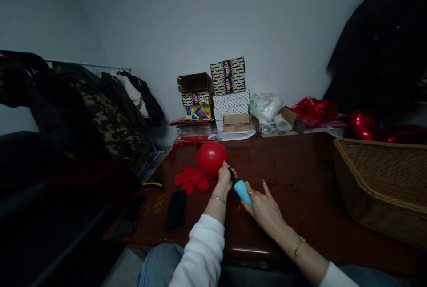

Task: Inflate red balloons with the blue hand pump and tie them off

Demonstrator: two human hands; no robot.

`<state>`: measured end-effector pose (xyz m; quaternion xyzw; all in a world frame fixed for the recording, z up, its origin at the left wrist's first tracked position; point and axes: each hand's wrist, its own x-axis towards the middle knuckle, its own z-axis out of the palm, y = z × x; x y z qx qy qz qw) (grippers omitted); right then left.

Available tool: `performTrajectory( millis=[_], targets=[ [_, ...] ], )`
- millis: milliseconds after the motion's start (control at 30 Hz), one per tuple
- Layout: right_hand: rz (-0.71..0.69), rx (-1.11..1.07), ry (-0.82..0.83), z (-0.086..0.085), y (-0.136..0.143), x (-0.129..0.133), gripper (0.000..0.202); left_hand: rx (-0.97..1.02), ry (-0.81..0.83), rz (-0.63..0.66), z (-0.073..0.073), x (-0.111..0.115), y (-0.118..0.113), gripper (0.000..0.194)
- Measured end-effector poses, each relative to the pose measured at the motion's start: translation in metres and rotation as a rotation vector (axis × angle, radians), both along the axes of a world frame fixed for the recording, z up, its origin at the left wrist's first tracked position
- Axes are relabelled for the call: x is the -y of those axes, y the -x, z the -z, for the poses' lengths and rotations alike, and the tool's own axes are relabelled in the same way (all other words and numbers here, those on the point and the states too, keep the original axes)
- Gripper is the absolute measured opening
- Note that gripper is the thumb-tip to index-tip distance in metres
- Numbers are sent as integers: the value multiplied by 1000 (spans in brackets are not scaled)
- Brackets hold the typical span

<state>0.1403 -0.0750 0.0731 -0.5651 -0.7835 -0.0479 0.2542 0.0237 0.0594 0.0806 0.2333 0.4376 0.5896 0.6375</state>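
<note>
A round, inflated red balloon sits over the dark wooden table, its neck towards me. My left hand is closed around the balloon's neck, where it meets the black nozzle end of a hand balloon pump. The pump's light blue body slants down to the right. My right hand holds the blue part between thumb and fingers, with some fingers stretched out. Just left of the balloon lies a pile of flat red balloons. The exact join of neck and nozzle is hidden by my left fingers.
Left on the table are a black phone, another dark flat object, yellow rings and a yellow-black tool. Dark rings lie right of centre. A wicker basket fills the right; boxes stand behind.
</note>
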Motion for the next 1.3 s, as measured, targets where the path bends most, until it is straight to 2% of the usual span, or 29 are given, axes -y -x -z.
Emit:
performTrajectory(
  millis=[267,533,667,867,967,1067,1300],
  targets=[
    [-38,-96,-37,16,-15,30,48,-7,-2,13,4,-4,7,35],
    [-89,-133,17,34,-39,62,50,-11,-18,-18,-2,-9,17,35],
    [-58,-113,11,26,-34,54,46,9,-26,-7,-1,-6,10,37],
    [5,-4,2,-2,-11,14,49,12,-14,13,-2,-1,-5,34],
    [13,11,6,-7,-3,5,50,-7,-19,2,-4,-2,-3,33],
    [-16,-15,4,-5,-4,12,50,-25,-25,-9,-6,-6,7,35],
    [-79,-98,23,17,-31,56,50,-37,-9,-46,-11,-14,29,32]
  ],
)
